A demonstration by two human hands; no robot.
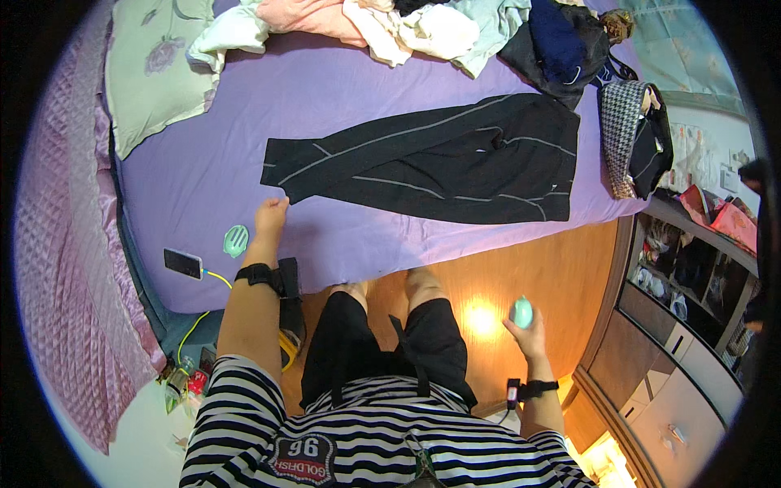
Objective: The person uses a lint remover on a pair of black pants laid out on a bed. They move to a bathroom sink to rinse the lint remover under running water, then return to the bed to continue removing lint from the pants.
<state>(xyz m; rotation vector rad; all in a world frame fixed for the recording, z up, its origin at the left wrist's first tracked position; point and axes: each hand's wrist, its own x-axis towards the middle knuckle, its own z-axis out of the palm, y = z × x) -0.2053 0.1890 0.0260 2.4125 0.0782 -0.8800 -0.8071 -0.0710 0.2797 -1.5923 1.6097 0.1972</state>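
Black leggings with grey seam lines lie spread, one leg over the other, across a bed with a purple sheet. At the lower corner of a leg cuff, my left hand pinches the fabric between its fingers. My right hand is out over the wooden floor, holding a small mint-green rounded device; its exact kind is not clear. Left of my left hand, a slotted mint-green plastic piece rests on the sheet. Further left lies a phone with a yellow cable plugged in.
Piled clothes line the bed's far side, beside a pale pillow at the left. A houndstooth fabric bin holding clothes stands on the right end. A cabinet with shelves stands at the right, past the wooden floor.
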